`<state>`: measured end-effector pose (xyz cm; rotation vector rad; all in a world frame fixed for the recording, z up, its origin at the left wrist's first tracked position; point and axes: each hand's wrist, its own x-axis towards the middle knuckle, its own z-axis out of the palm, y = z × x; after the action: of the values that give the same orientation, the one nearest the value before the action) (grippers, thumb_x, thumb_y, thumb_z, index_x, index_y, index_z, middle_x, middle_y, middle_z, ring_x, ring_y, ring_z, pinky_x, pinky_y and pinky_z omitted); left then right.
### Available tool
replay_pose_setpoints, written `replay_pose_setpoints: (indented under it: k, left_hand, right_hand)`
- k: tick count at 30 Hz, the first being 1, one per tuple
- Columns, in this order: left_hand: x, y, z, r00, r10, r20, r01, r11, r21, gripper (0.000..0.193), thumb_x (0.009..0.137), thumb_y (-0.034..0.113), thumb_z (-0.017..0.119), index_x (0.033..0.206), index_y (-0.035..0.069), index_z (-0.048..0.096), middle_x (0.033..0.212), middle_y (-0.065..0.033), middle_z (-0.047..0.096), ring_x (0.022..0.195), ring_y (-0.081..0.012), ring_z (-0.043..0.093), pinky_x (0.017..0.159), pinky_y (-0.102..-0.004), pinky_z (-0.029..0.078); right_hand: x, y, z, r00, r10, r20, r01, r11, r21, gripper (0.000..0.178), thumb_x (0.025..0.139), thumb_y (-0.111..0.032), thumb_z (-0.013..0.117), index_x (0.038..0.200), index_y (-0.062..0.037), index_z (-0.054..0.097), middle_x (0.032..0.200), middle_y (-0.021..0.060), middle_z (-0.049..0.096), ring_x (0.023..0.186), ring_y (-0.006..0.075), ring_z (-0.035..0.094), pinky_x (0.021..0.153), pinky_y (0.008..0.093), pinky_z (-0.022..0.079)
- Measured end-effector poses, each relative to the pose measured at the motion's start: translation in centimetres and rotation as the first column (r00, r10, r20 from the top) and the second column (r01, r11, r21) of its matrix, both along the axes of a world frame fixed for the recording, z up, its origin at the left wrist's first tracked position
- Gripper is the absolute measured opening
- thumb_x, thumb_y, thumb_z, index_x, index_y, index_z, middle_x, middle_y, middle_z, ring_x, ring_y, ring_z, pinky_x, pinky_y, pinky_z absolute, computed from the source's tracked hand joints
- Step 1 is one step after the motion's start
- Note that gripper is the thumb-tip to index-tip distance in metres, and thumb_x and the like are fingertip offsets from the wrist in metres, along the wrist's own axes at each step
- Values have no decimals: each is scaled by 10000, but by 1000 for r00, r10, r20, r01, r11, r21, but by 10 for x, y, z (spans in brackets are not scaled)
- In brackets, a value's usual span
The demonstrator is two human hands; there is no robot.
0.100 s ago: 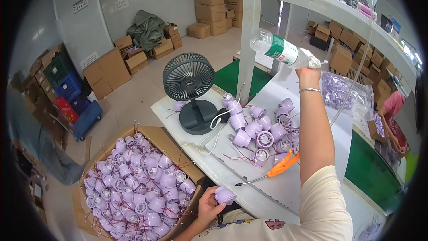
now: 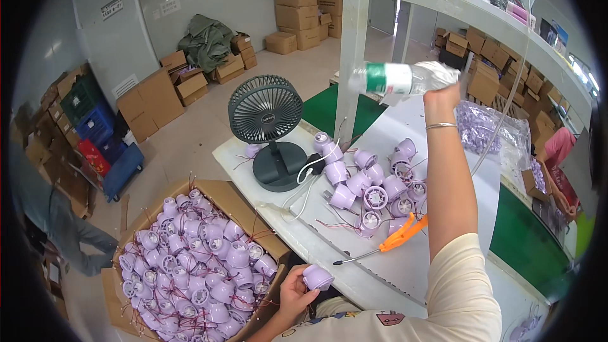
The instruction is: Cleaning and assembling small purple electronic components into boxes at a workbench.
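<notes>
My right hand (image 2: 442,96) is raised over the table and wrapped round one end of a clear plastic bottle (image 2: 398,78) with a green and white label. The bottle lies almost level in the air, its far end blurred and pointing left. Low at the table's near edge, my left hand (image 2: 294,292) grips a purple cup-shaped plastic housing (image 2: 317,277) between thumb and fingers. Several similar purple housings (image 2: 375,197) with thin wires lie heaped on the table beneath my right forearm. Beside them rests an orange-handled tool (image 2: 400,234) with a thin shaft and dark tip.
A large carton (image 2: 258,233) full of wired purple housings stands left of the table. A dark fan (image 2: 272,159) with a white cable is at the table's left side. A white post (image 2: 352,57) carries a shelf above. At far left is another person's leg (image 2: 79,228).
The bottle has swung from a slant to nearly level, its far end dropping. My left hand keeps the purple housing in place. The person at far left has shifted slightly.
</notes>
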<state>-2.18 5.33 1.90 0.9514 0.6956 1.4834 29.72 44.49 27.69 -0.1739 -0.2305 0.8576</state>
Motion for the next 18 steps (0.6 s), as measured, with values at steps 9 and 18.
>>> replay_pose_setpoints:
  k: [9,18]
  left_hand:
    - [-1,6,1,996,43,-84,-38,997,62,522,721,-62,705,1197,-31,494,1209,-116,479,1119,-207,517,969,-342,428]
    - [4,13,25,956,155,-249,-101,971,218,548,707,-40,706,1208,-29,483,1241,-141,455,1157,-228,484,1003,-369,388]
  right_hand:
    - [-74,-3,-48,22,-322,946,612,753,242,356,982,-310,465,832,-1,557,740,206,590,695,363,569,659,419,445]
    - [-76,-18,18,-125,-542,831,600,626,498,357,986,-287,437,830,12,552,756,202,580,694,304,535,665,395,432]
